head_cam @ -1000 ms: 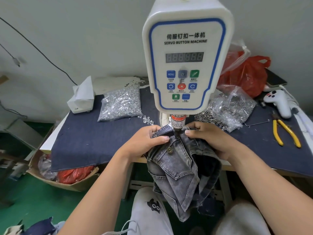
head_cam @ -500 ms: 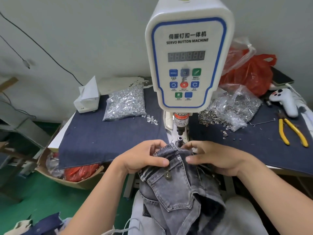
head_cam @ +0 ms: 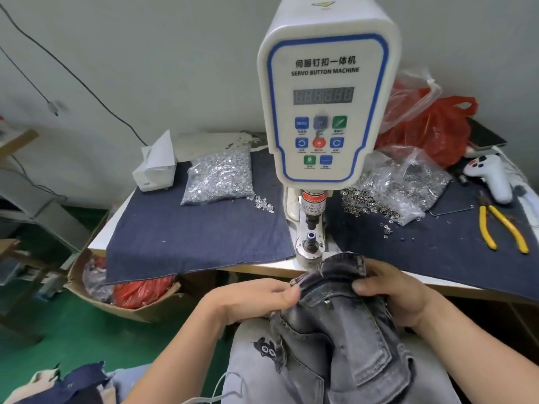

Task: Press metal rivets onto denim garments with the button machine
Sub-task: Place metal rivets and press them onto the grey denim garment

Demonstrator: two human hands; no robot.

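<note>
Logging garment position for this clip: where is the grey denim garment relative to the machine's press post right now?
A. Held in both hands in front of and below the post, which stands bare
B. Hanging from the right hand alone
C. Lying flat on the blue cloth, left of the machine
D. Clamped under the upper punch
A: the left hand and right hand both grip the denim garment near the table edge, and the lower post stands uncovered.

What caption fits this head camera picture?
Both hands, left and right, hold grey denim below the button machine.
</note>
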